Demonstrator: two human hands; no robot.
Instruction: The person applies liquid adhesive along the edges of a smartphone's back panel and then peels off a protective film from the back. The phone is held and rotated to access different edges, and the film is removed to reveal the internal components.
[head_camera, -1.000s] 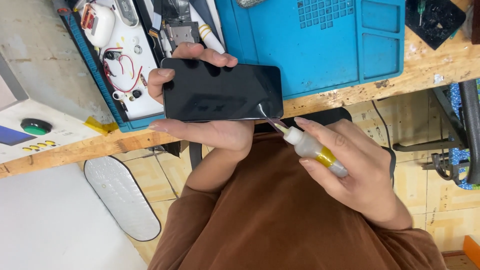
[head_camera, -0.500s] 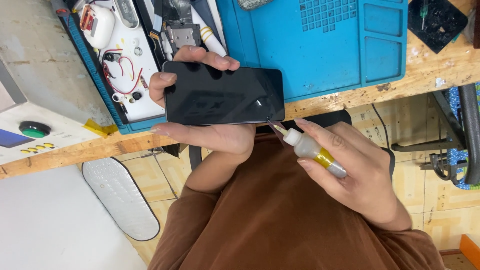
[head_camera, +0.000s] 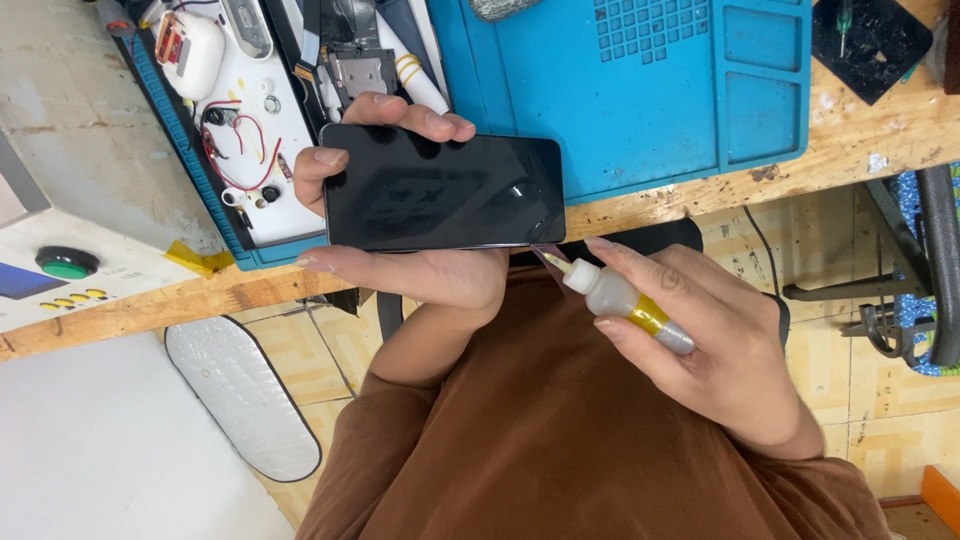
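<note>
Wooden bench (head_camera: 700, 200) up top with a blue mat (head_camera: 640, 100) on it, and I've got a phone and a small bottle in hand over my lap.

Left hand (head_camera: 420, 270) is wrapped round the phone (head_camera: 443, 195), thumb along its near edge and fingertips (head_camera: 440, 125) curled over the far edge, dark screen facing me, held just off the bench's near edge. Right hand (head_camera: 720, 350) is closed on the small bottle (head_camera: 625, 300), a cloudy one with a yellow band, pinched between thumb and fingers. Its thin nozzle points left and sits right at the phone's near right corner; touching or just shy, I can't tell. Far left on the mat lies a white tray (head_camera: 270, 150) with red wires and small parts. Brown sleeves fill the near view.
</note>
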